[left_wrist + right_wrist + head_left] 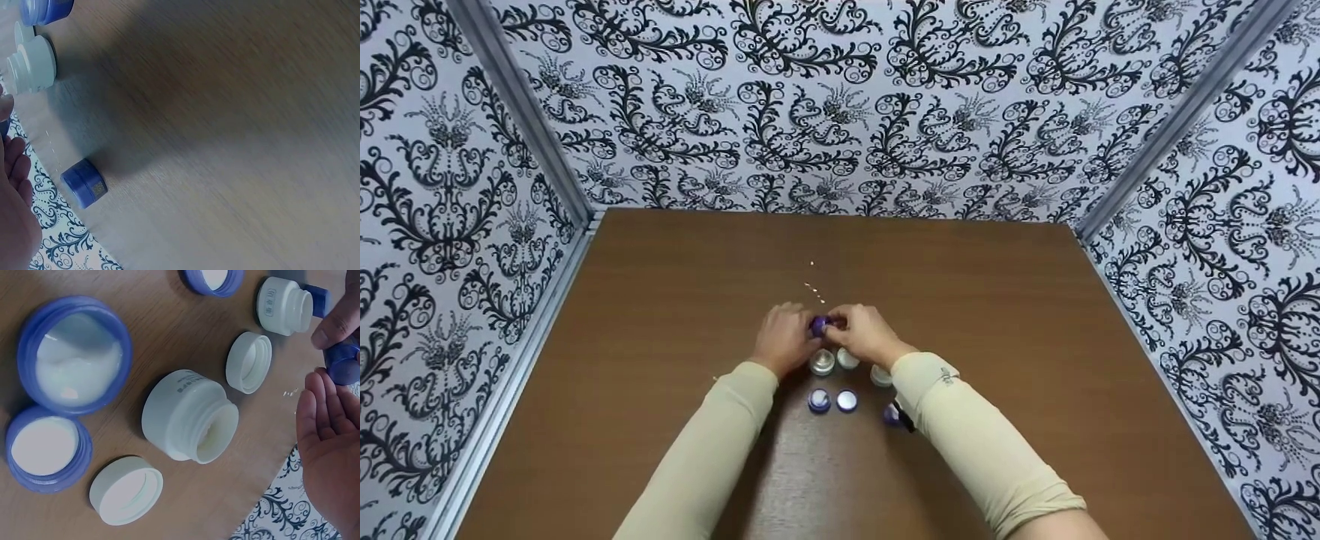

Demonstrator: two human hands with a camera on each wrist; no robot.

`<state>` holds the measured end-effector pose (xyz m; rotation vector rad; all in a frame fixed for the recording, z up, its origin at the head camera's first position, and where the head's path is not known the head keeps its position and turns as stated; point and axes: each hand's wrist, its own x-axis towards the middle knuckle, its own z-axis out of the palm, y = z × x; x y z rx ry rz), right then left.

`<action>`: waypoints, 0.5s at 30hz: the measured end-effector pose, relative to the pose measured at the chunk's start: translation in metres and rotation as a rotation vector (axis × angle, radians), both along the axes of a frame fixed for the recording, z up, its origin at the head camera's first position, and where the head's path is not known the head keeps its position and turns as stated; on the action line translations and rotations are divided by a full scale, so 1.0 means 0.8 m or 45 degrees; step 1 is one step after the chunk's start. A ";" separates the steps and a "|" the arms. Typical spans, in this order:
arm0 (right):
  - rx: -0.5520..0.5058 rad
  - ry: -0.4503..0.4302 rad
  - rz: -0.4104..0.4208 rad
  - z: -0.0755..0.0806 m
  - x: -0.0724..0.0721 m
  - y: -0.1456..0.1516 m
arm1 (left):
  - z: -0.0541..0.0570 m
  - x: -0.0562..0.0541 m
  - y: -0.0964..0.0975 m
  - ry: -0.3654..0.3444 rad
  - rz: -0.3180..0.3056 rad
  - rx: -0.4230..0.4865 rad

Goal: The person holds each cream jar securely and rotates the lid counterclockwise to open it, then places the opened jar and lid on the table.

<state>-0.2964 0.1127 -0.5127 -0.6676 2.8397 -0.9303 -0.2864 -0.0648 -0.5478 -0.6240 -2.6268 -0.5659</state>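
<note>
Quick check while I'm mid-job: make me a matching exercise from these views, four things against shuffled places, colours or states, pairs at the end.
Things:
1. Left hand and right hand
2. White specks
3. Sleeves
4. Large blue-rimmed container, right wrist view

Places, colours, states:
A. pale yellow
B. open, white inside
C. touching a small purple piece
D. on the table, beyond the hands

Pairs: 1-C, 2-D, 3-A, 4-B
</note>
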 end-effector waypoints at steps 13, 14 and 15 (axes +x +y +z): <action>0.074 0.155 0.056 -0.003 -0.001 0.002 | -0.003 -0.002 0.001 0.022 -0.006 0.027; 0.077 0.159 0.057 -0.003 -0.001 0.002 | -0.003 -0.002 0.001 0.023 -0.009 0.031; 0.080 0.165 0.060 -0.003 -0.001 0.002 | -0.003 -0.002 0.001 0.018 -0.014 0.032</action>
